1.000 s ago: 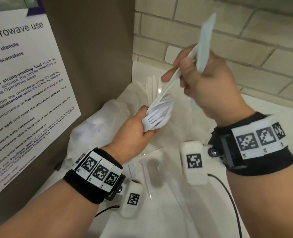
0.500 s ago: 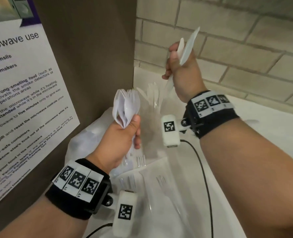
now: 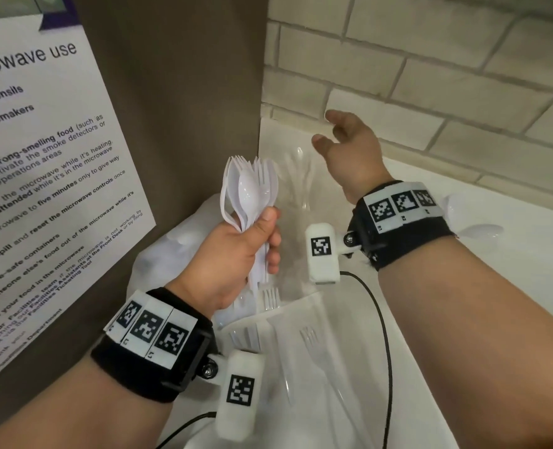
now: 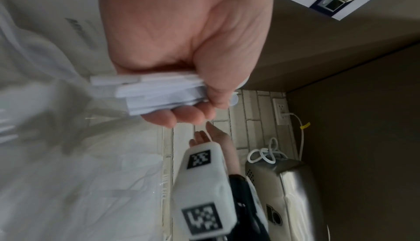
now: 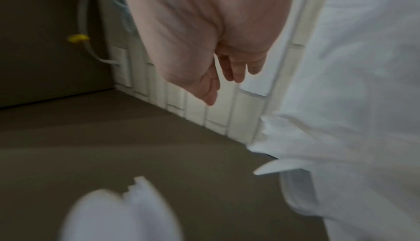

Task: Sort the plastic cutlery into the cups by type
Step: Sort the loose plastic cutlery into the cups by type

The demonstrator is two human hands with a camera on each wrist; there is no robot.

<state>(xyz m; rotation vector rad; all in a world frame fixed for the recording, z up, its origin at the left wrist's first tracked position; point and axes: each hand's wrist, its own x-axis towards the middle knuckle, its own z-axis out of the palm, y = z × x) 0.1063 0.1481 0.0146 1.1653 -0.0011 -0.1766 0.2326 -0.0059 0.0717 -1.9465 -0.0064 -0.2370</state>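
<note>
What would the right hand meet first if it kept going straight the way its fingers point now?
Probably the tiled wall. The right hand is open and empty, fingers aimed up and away over the counter's back edge. Nothing shows between the fingertips and the tiles, though depth is hard to judge.

— Head view: how is the light recorded?
— Even, soft indoor light; a glare spot is noted on the spoon bowl (image 3: 248,192), and straight lines are bowed toward the edges.
— Left wrist view?
— The clear plastic bag (image 4: 68,173) at left is smeared; the near marker block is soft.
— Right wrist view?
— Dim, heavily motion-blurred; the white cutlery (image 5: 118,212) is rendered formless.
</note>
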